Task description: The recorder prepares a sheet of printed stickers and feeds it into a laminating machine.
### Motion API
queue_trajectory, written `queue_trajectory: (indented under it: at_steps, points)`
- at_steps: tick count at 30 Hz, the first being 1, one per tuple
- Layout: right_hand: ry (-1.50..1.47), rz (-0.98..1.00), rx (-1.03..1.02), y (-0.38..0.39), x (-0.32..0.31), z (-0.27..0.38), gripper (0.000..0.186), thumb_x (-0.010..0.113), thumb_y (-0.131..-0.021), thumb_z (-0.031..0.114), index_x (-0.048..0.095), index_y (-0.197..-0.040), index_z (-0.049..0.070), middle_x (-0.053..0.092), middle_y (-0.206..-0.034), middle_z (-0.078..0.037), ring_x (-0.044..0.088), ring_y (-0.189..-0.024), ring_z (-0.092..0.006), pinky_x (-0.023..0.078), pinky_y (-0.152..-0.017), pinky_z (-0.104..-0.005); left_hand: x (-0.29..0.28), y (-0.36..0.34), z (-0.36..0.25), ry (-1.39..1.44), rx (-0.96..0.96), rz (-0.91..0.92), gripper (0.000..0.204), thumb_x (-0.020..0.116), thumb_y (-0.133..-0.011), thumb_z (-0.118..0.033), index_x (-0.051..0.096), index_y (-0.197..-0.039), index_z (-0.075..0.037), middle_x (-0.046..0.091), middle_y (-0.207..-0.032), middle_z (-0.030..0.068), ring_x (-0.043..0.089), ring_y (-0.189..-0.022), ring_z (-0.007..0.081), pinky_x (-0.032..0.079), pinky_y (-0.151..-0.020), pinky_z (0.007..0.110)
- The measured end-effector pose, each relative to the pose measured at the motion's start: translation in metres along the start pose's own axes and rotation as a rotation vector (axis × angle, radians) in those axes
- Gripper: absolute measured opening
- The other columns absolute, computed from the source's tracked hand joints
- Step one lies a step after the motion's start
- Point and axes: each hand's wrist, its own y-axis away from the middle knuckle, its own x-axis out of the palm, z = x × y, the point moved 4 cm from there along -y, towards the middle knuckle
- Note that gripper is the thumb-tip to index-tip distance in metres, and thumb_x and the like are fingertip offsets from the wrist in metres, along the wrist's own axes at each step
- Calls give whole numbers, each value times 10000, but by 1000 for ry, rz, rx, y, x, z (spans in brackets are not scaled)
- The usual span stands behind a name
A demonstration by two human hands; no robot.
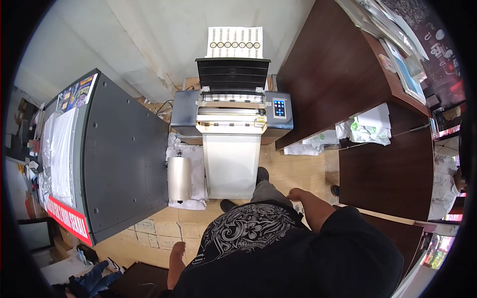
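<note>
My left hand (178,248) hangs low at my left side, apart from everything, its fingers loosely apart with nothing seen in them. Beside my right hip is my right hand (296,194), close to my grey trousers; its fingers are loosely bent and I see nothing held. In front of me stands a dark grey printer (186,107) with its black lid (233,74) raised. A printed sheet (235,36) with rows of labels and round marks sticks up behind the lid. From the printer's front a pale tray (232,164) slopes down toward my feet.
A large grey cabinet-like machine (129,149) stands on the left. Beside the tray is a shiny roll (179,179) over white plastic sheeting (198,186). Dark brown wooden furniture (343,64) lines the right, with white bags (367,124) by it. Another person's pale shirt (443,186) shows at far right.
</note>
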Motion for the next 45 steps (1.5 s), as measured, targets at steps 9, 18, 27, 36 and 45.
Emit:
queue_trajectory:
  at_steps: [9,18,27,36,45]
  points:
    - [-651,-937,-220,-51,-221,43,143,621,-878,168,645,-910,31,667,-977,-209,638,-927,-394,501,-790,-483,40,46,-110,-161,113,-163,505,568,-945,-286,577,-1337,33,632,-1292,255,604,-1205,372,466,-1012,406]
    - [-628,-1014,140,-52,-326,48,524,652,-864,130,443,-1335,32,280,-1567,-272,422,-1362,-465,384,-1140,-472,90,100,-185,6,264,-313,458,581,-974,-231,551,-1371,-5,676,-1191,170,626,-1117,256,476,-967,348]
    - [-662,-990,52,-63,-341,33,556,660,-867,125,431,-1364,28,292,-1560,-277,439,-1336,-483,403,-1120,-486,155,62,-61,762,-4,77,423,569,-955,-226,605,-1295,23,708,-1108,168,658,-1028,225,514,-902,355]
    - [-649,-976,49,-73,-357,28,557,669,-865,127,434,-1365,53,298,-1567,-246,464,-1308,-481,424,-1097,-486,120,97,-137,199,136,-256,475,548,-952,-243,570,-1337,34,651,-1261,232,617,-1176,307,465,-997,354]
    - [-629,-984,32,-78,-365,26,513,664,-868,125,460,-1334,63,304,-1565,-238,470,-1304,-476,427,-1089,-496,130,86,-164,360,157,-199,505,565,-960,-244,525,-1389,21,649,-1257,201,604,-1177,279,453,-1012,350]
